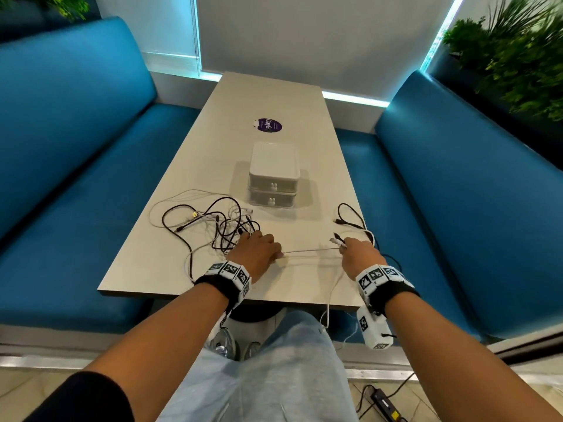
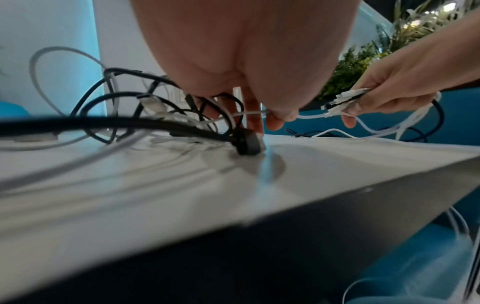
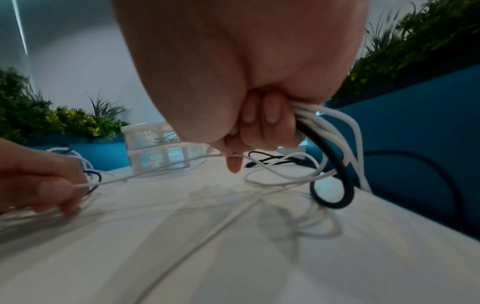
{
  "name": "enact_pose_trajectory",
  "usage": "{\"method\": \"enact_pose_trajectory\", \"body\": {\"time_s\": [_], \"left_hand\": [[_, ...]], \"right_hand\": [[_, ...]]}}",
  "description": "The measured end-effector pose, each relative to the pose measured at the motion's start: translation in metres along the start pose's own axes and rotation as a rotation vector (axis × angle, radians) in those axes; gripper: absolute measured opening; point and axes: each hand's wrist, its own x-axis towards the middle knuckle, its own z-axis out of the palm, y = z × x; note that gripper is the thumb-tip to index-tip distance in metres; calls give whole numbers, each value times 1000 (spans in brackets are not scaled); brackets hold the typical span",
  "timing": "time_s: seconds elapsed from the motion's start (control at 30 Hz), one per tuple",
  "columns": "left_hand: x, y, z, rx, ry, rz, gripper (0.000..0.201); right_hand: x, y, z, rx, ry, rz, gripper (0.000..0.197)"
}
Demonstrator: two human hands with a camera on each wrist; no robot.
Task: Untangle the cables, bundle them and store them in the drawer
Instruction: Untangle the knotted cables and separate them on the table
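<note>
My right hand [image 1: 359,254] is closed around a bunch of cable ends [image 2: 345,100], mostly white with a dark one among them; their plugs stick out past my fingers, pointing toward my left side and a little away from me. From the back of that fist the rest of those cables loop down onto the table [image 1: 274,95] and over its near edge.

My left hand [image 1: 259,254] rests fingertips-down at the edge of the tangle, thumb and a finger pinching one thin white cable [image 1: 307,250]. That cable runs nearly straight between my two hands, left to right across the table, just above the surface.

Beyond my left hand lies the tangle of cables [image 1: 213,223], black and white loops crossing each other, spreading toward the left edge of the table. A separate black cable [image 1: 350,216] curls on the table just beyond my right hand.

Farther out, in the middle of the table, stands the small white drawer unit [image 1: 273,173], two drawers stacked, both closed, their fronts facing me.
</note>
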Motion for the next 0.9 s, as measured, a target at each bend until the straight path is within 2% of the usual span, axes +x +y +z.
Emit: {"method": "enact_pose_trajectory", "body": {"time_s": [0.17,0.27,0.37,0.43,0.5,0.77,0.9], "left_hand": [[5,12,-2,44,-34,-44,31],[5,14,2,6,-37,-83,31],[6,21,-2,-9,-35,-68,32],[8,29,-7,-39,-25,-43,32],[9,32,-10,-74,-36,-32,33],[8,16,-3,-145,-95,-47,28],[9,3,1,-203,-100,-70,28]], "right_hand": [[-4,-18,9,100,120,-39,19],[-6,-28,13,213,155,-61,25],[-9,-40,19,356,92,-212,29],[-13,-48,27,360,22,-316,29],[-16,-53,32,346,-22,-354,28],[-8,-35,32,250,-92,-301,24],[3,-10,20,170,-58,-185,22]]}}
